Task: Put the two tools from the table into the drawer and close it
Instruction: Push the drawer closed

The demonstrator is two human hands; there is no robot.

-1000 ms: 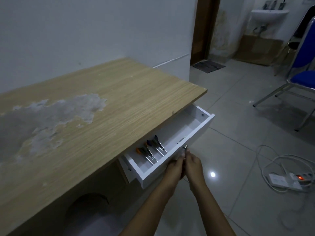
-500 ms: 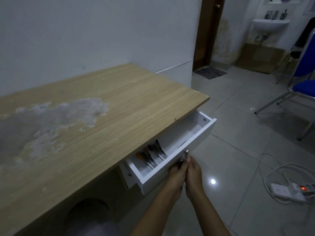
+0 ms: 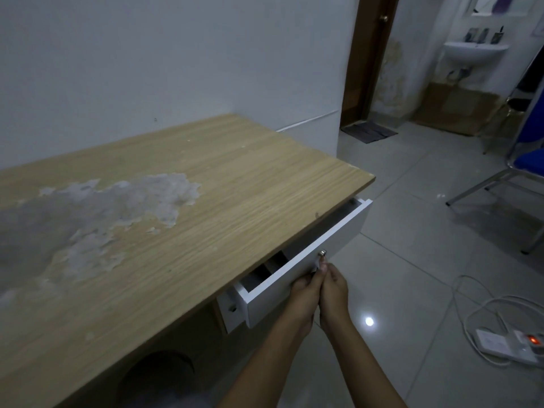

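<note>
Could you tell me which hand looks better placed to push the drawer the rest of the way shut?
Probably the left hand: it lies flat against the drawer front just below the knob, while the right hand sits beside it, nearer the floor side.

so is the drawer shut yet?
Not shut. The drawer sticks out from under the table, a dark gap showing.

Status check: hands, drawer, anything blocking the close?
Left hand and right hand pressed side by side on the drawer front, just below the knob. Drawer partly open, a narrow gap showing. Tools not visible now. Nothing seen blocking.
</note>
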